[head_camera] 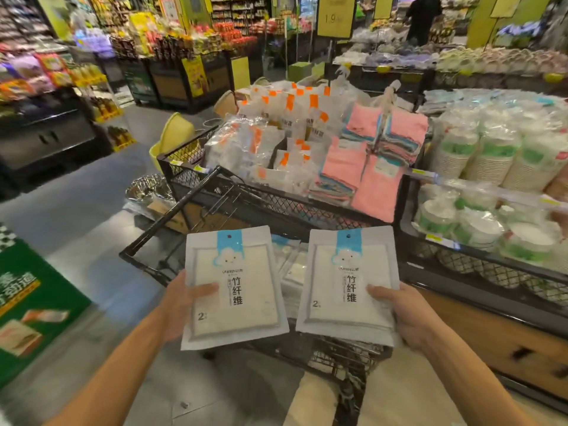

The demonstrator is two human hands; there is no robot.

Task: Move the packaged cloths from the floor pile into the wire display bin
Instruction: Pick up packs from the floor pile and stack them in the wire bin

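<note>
Left hand (181,299) grips one cloth pack (233,287); right hand (405,312) grips another pack (347,284). Wire bin (196,176) lies straight ahead, above both, left slightly nearer.

Two flat white cloth packs with blue tops are held up side by side: left pack (235,287), right pack (347,284). The black wire bin (276,204) behind them is full of packs.

Each hand's fingers hide behind its packet; far shelves (92,41) blur.

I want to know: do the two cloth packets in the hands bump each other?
Apart. The head view shows a gap between the left packet and right packet.
</note>
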